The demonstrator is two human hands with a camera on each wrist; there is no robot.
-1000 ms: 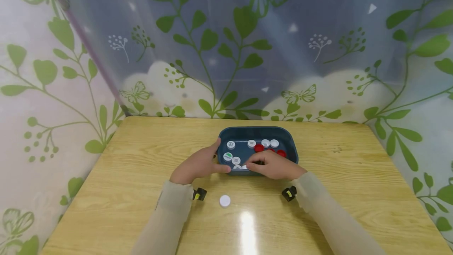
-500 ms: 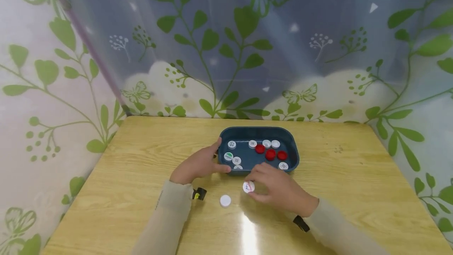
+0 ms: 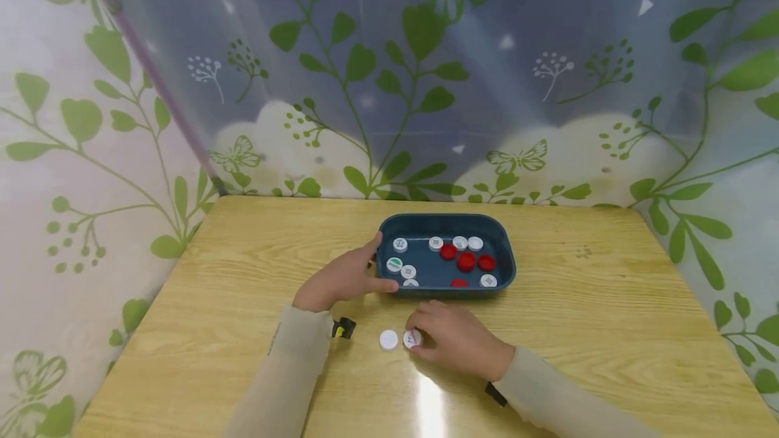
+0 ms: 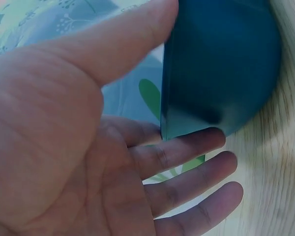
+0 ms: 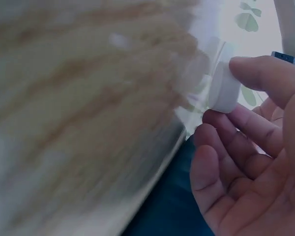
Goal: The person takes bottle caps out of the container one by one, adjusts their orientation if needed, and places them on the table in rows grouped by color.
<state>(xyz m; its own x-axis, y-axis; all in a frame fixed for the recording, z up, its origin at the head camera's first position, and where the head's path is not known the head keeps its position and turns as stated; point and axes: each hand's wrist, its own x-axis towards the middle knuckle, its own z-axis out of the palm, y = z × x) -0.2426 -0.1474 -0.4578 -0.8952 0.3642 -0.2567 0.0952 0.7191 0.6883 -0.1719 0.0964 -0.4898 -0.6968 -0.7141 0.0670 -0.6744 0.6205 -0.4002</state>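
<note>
Tray [image 3: 447, 292], dark-blue, rounded-rectangular, at one o'clock from printed white round cap [image 3: 412, 338]. Left hand [image 3: 341, 280], fingers apart, braces tray's eight-o'clock corner, presumably against sliding. Right hand [image 3: 458, 339] pinches printed cap's edge, leaving print uncovered; plain white round cap [image 3: 388, 340] just beside, nine o'clock.

The tray [image 3: 435, 272] is dark blue, caps [image 3: 466, 261] red or white (some printed).

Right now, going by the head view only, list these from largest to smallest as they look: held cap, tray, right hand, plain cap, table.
1. Table
2. Tray
3. Right hand
4. Plain cap and held cap: about alike; fingers partly cover the held one, so I won't rank them.
</note>
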